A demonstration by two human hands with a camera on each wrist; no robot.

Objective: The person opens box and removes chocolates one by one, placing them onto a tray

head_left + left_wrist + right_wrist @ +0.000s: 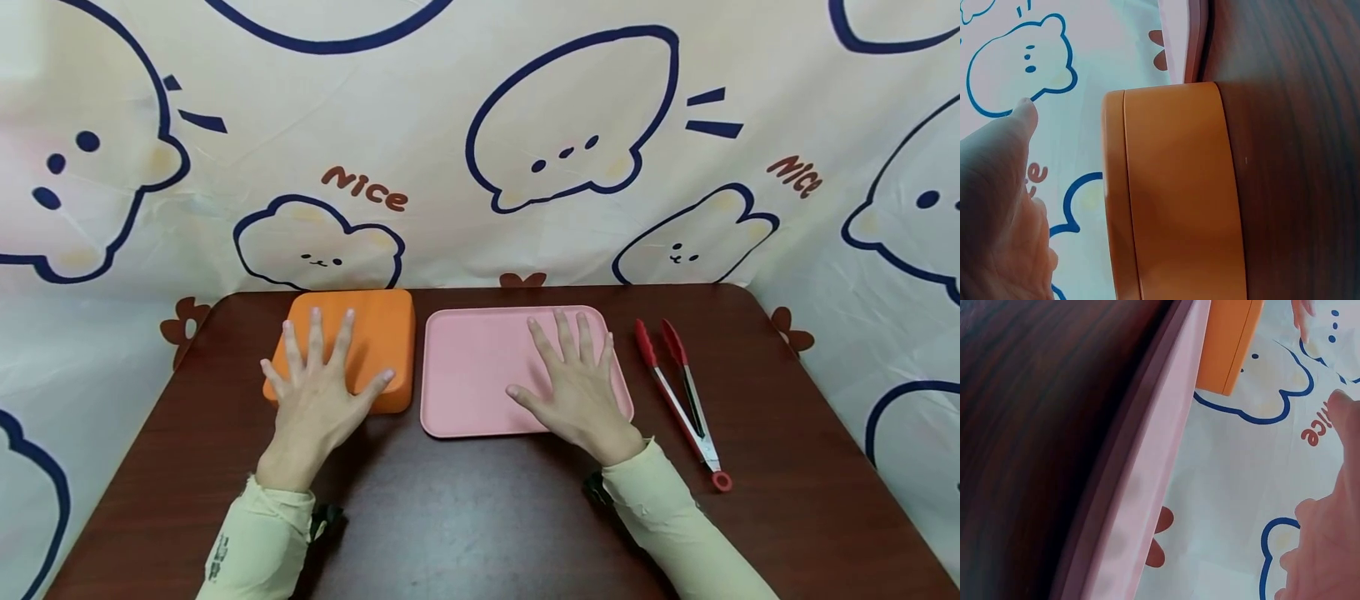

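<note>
My left hand [311,412] hovers over the left part of an orange box [390,337], fingers spread and straight. A thin seam runs around the box [1179,187] near its top in the left wrist view, and a gap shows between hand and box. Above the right half of a pink rectangular tray [476,375] is my right hand [581,400], palm down with its fingers spread. In the right wrist view the hand [1322,544] stands apart from the tray [1147,444]. Neither hand holds anything. The box's inside is hidden.
Tongs [710,452] with red tips and a red ring lie spread on the dark wooden table [465,525], right of the tray. A white patterned cloth [450,242] hangs behind the table and along both sides.
</note>
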